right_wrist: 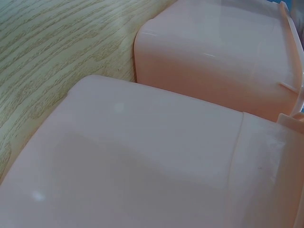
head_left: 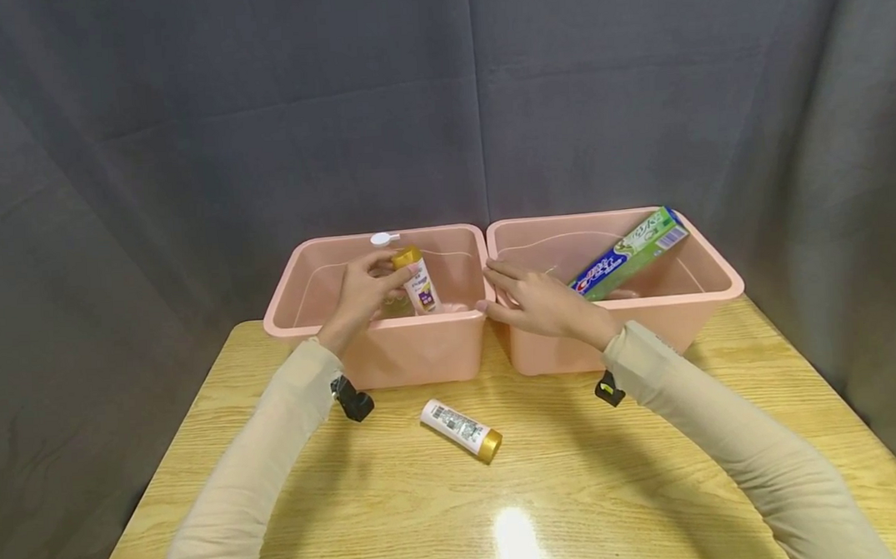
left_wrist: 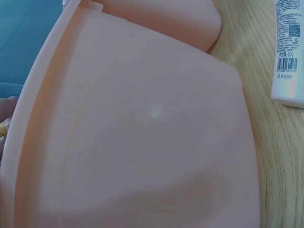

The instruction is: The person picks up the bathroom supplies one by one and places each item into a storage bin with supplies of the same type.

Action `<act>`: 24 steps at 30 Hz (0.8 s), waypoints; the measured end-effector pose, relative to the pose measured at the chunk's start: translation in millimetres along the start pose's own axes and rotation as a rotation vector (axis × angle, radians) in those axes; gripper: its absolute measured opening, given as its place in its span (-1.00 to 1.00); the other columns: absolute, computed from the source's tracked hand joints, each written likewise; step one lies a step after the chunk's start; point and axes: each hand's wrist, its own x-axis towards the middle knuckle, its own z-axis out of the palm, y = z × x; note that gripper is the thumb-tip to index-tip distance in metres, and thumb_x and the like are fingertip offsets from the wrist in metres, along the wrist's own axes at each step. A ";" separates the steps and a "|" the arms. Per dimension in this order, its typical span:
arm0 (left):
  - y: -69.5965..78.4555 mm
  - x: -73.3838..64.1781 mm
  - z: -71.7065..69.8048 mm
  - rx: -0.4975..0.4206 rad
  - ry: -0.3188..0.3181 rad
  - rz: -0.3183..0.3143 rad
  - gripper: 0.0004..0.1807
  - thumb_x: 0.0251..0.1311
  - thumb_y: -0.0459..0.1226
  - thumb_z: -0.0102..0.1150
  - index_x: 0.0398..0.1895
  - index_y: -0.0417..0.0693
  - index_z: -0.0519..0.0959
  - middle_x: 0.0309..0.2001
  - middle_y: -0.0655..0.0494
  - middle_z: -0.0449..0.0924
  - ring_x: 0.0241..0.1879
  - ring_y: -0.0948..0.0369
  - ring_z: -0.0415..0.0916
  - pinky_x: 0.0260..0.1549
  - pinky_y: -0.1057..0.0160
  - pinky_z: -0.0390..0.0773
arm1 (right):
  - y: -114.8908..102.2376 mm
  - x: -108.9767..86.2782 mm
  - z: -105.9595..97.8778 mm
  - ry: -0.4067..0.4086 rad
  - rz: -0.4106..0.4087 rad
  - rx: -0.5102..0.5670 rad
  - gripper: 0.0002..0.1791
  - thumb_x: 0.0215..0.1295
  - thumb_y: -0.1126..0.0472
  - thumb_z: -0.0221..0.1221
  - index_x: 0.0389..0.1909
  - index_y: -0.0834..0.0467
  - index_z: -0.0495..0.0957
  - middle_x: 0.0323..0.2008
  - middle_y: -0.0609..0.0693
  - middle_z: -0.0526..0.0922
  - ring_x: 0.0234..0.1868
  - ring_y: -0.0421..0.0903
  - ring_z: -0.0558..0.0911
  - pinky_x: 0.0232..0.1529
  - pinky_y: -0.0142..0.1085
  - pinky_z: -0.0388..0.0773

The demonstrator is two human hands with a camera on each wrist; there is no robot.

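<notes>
My left hand (head_left: 364, 293) reaches over the left pink bin (head_left: 380, 357) and pinches a small white bottle with a gold cap (head_left: 423, 290) near its cap. That bottle tilts, cap up, inside the bin's opening. Behind the hand, a white spout-like piece (head_left: 381, 239) shows at the bin's back rim; what is under it is hidden. My right hand (head_left: 542, 302) lies on the near left corner of the right pink bin (head_left: 645, 325), its fingers fairly straight and touching the rims where both bins meet. In the wrist views, the bin walls hide most of the hands.
A second white bottle with a gold cap (head_left: 462, 430) lies on the wooden table (head_left: 398, 515) before the bins. Inside the right bin, a green and blue toothpaste box (head_left: 630, 253) leans up against the back right corner. A dark curtain (head_left: 335, 109) hangs behind.
</notes>
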 end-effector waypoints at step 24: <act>-1.3 1.2 0.4 0.116 -0.044 -0.046 -0.55 0.19 -0.39 0.36 0.11 -0.40 0.52 -0.12 -0.13 0.52 -0.19 0.12 0.53 -0.16 0.02 0.69 | -1.7 0.5 -1.1 -0.018 0.024 -0.001 -0.18 0.46 -0.27 -0.04 0.45 0.29 0.24 0.46 0.21 0.22 0.42 0.19 0.26 0.38 0.05 0.24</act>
